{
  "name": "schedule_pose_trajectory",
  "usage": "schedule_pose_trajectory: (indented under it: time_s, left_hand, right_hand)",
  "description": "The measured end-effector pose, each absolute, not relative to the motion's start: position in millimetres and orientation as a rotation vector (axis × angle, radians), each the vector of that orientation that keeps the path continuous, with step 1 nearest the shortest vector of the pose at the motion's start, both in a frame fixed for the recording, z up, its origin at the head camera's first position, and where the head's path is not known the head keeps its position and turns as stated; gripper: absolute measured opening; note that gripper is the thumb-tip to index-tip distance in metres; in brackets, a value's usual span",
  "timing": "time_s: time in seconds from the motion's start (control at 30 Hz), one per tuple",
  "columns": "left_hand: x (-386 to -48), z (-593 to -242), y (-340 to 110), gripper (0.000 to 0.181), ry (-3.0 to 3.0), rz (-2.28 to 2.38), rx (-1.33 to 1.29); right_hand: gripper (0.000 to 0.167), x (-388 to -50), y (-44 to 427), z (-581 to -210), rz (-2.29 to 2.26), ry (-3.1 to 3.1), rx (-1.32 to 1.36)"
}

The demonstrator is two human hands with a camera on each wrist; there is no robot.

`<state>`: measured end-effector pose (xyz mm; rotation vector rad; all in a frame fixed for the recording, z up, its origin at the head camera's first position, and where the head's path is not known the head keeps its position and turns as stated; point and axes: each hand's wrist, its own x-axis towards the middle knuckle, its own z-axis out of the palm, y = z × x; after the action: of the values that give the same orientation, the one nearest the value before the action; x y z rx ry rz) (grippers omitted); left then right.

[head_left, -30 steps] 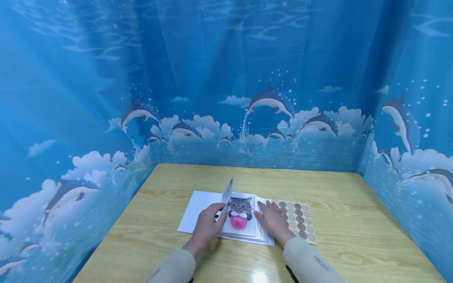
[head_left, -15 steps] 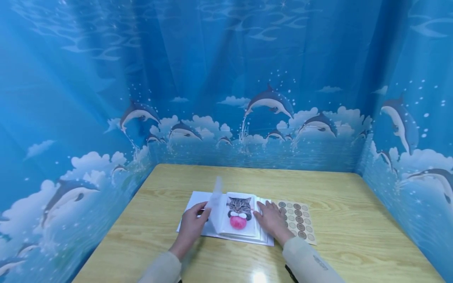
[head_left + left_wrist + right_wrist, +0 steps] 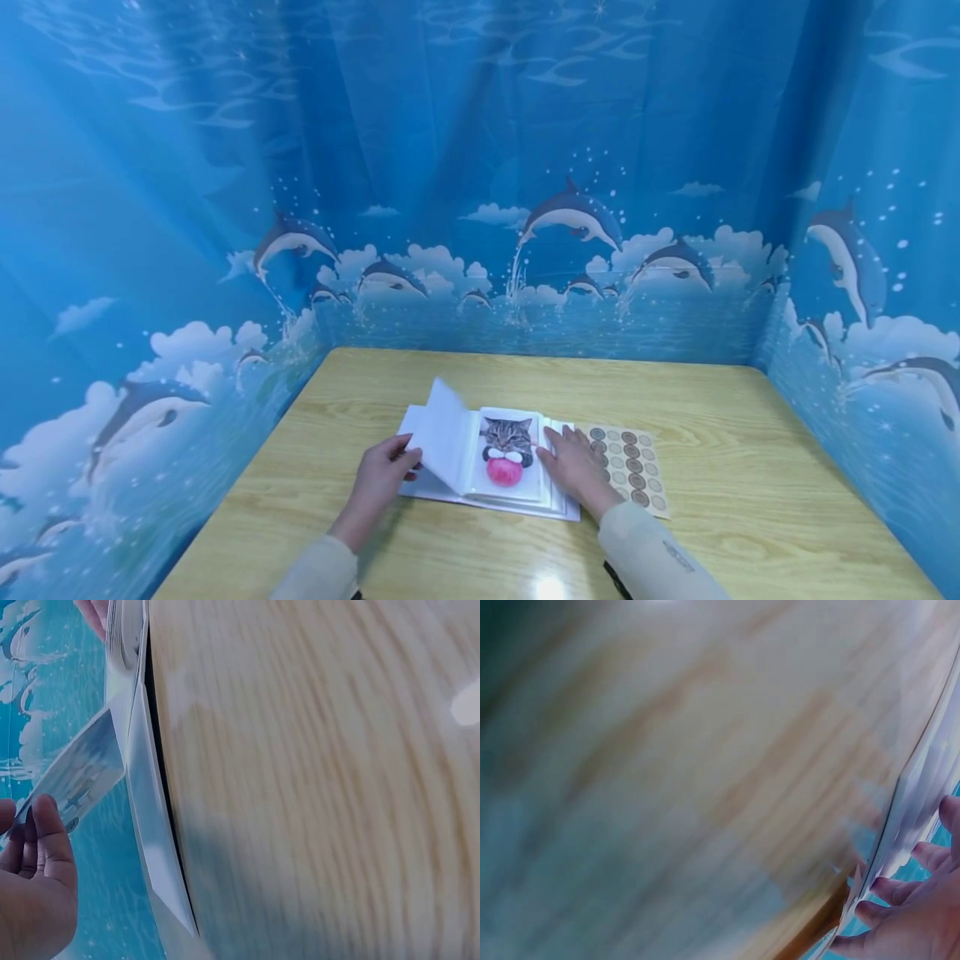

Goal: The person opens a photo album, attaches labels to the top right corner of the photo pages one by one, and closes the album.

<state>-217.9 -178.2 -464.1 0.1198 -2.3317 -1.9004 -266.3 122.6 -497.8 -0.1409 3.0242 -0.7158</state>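
Note:
A small white photo album (image 3: 504,505) lies open on the table, a picture of a cat (image 3: 507,450) with a pink ball on its right page. The left hand (image 3: 378,475) pinches the outer edge of a raised page (image 3: 442,433), which leans to the left. In the left wrist view, thumb and fingers of the left hand (image 3: 37,885) hold that page (image 3: 82,769) by its edge. The right hand (image 3: 577,468) rests with spread fingers on the album's right edge; the right wrist view shows these fingers (image 3: 889,889) along it.
A sheet of round coin-like stickers (image 3: 637,471) lies beside the album, partly under the right hand. The wood-grain table (image 3: 720,467) is bordered by blue curtains (image 3: 450,125) with dolphins on them.
The left hand has moved left, and the page it holds has swung over to the left, away from the cat picture. The right hand has stayed in place.

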Motion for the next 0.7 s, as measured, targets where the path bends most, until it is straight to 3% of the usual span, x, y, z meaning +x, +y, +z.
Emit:
schedule_pose_trajectory:
  time_s: [0.7]
  left_hand:
    - [-211.0, -474.5, -195.8, 0.03, -2.405, -1.818, 0.218]
  right_hand:
    - [0.053, -263.5, 121.2, -487.0, -0.681, 3.019, -0.142]
